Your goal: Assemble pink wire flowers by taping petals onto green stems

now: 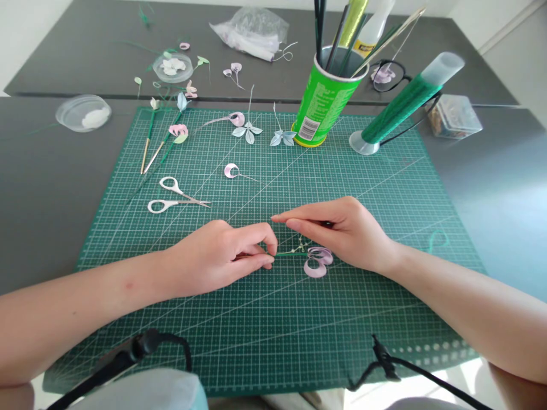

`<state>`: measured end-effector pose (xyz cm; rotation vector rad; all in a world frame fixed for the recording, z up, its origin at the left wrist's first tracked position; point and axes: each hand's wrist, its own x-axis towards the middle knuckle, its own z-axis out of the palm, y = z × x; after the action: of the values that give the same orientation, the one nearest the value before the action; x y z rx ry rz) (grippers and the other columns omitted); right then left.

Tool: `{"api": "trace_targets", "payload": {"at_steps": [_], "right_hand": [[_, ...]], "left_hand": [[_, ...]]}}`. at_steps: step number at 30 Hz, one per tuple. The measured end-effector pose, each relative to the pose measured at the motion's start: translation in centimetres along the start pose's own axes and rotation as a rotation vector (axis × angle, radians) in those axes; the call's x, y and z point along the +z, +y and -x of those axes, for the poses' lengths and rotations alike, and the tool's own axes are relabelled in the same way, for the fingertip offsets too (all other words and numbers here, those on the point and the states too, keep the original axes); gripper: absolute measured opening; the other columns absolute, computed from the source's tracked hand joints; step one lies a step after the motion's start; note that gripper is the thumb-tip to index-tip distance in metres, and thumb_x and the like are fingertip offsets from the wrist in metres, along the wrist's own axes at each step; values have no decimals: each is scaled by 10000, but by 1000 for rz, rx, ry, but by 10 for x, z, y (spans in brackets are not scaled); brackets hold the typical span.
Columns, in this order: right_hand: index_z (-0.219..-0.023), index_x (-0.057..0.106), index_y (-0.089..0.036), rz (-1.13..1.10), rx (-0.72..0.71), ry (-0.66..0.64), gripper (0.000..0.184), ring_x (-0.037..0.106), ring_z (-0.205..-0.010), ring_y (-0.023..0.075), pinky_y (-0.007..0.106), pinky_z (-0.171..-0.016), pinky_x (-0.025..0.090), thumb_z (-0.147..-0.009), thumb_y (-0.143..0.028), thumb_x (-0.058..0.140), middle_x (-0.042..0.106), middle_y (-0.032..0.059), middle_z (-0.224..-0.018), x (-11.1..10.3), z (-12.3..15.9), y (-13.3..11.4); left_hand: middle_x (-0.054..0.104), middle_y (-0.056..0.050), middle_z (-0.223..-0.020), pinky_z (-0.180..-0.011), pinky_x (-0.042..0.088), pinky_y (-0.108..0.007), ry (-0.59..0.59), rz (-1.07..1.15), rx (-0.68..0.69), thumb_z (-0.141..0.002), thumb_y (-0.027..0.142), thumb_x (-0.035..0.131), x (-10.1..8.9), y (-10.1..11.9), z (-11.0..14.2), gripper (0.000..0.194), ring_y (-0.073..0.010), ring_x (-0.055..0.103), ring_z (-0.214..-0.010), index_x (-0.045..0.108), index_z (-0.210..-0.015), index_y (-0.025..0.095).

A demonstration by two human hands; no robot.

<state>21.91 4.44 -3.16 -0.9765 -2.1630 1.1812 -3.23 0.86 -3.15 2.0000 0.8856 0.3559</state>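
Observation:
My left hand [222,256] is closed in a pinch on a thin green wire stem [290,254] that lies just above the green cutting mat [273,319]. At the stem's right end sits a small flower of pink loop petals [317,262] with tiny white stamens. My right hand [337,230] rests over that flower, its fingers pressed together and pointing left, with something dark showing under them. Both hands meet at the mat's centre.
White-handled scissors [171,196] lie left of centre on the mat. Loose petals and wired flowers [248,130] are scattered toward the back. A green can of tools [320,97], a green wire spool [397,108], two clear lids [83,113] and a small box [455,117] stand behind.

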Motion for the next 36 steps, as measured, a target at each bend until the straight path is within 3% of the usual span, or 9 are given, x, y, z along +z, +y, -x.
{"api": "trace_targets", "payload": {"at_steps": [3,9,21,28,36], "right_hand": [[-1126,857,-143,-33,10,-3,254,645,-581,100,211,-510,455,-1009,-265,668,817,24,-769,1,-1,1],[-1117,859,-144,-60,31,-6,251,695,-654,115,215,-557,495,-1005,-268,672,839,41,-848,1,-2,2],[-1111,861,-125,-66,30,-1,243,721,-673,108,193,-527,482,-998,-251,687,833,35,-817,2,-3,1],[-1116,860,-131,-82,37,-14,231,781,-767,129,189,-621,572,-1000,-237,690,858,45,-937,1,-4,5],[-1140,847,-135,-160,0,-48,217,825,-955,138,149,-805,638,-980,-190,710,846,35,-1086,0,-6,2]], "left_hand": [[759,111,-656,-527,384,-214,-2,5,4,-1036,207,638,1,-1,0,91,-83,608,-460,577,-975,238],[810,99,-745,-525,396,-205,20,-6,37,-1052,230,625,3,-6,2,38,-80,638,-479,591,-1063,241],[771,123,-675,-518,390,-174,11,-18,43,-1035,180,652,2,-4,0,95,-60,608,-473,577,-1005,228],[839,113,-814,-533,405,-184,14,2,41,-1040,202,647,4,-7,1,112,-69,667,-505,548,-1073,242],[859,88,-880,-532,385,-215,-20,62,7,-1050,235,599,3,-5,1,118,-76,601,-430,482,-1044,252]]}}
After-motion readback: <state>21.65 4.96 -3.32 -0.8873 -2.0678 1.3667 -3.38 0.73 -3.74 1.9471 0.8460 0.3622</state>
